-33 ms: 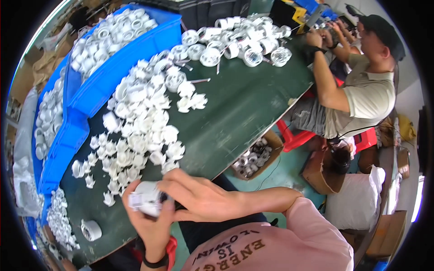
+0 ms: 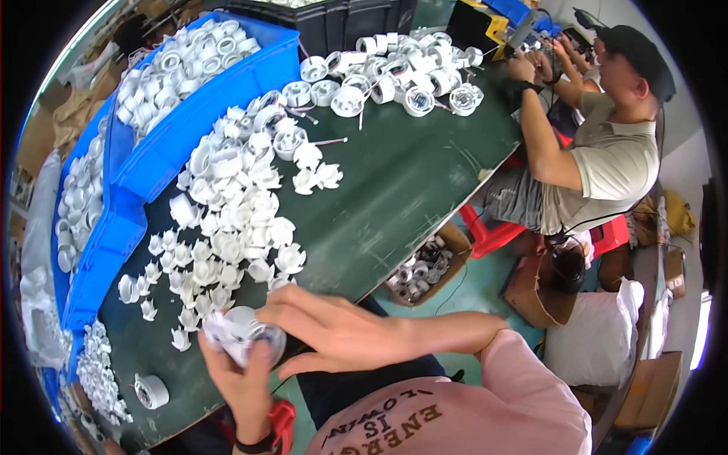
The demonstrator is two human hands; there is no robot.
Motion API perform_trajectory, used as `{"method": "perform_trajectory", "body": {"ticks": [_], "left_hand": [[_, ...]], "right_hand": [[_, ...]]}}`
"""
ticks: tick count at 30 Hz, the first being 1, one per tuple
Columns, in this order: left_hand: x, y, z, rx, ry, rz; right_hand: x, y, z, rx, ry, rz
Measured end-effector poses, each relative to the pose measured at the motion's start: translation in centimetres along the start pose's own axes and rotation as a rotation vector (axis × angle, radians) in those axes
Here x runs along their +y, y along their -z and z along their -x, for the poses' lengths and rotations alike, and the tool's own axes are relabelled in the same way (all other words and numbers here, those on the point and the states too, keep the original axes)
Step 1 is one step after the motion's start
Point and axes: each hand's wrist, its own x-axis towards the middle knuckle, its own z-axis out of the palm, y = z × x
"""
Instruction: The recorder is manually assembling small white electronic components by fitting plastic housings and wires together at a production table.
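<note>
My left hand (image 2: 239,383) is closed around a round white plastic lamp housing (image 2: 241,327), blurred by motion, with a clear round face turned toward the right. My right hand (image 2: 334,330) reaches across from the right, its fingertips at the housing's upper rim and its thumb apart from them, below the clear face. Just beyond the hands lies a heap of white petal-shaped plastic parts (image 2: 227,246). Left of my left hand, a single white ring-shaped housing (image 2: 152,392) rests on the green table (image 2: 379,205).
A blue bin (image 2: 171,144) of white rings stands at the left. Clear-faced lamps (image 2: 402,76) are piled at the back by a black crate (image 2: 349,26). Small white pieces (image 2: 102,371) lie front left. A carton (image 2: 432,277) of parts sits below the table edge; a co-worker (image 2: 599,144) sits far right.
The housing has turned in my left hand, so its clear face now shows. My right thumb has come away from it. The whole view has shifted slightly.
</note>
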Motion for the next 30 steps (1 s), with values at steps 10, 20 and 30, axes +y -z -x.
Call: {"method": "perform_trajectory", "body": {"ticks": [10, 20, 30], "left_hand": [[-4.2, 21.7, 2.1, 0.499, 0.259, -0.123], [-6.5, 27.1, 2.0, 0.621, 0.041, -0.544], [-3.6, 17.8, -8.8, 0.452, -0.601, -1.293]], "right_hand": [[20.5, 29.7, -2.9, 0.778, -0.212, 1.247], [27.2, 31.1, -3.1, 0.629, -0.416, 1.333], [22.2, 20.4, -7.1, 0.615, -0.192, 1.299]]}}
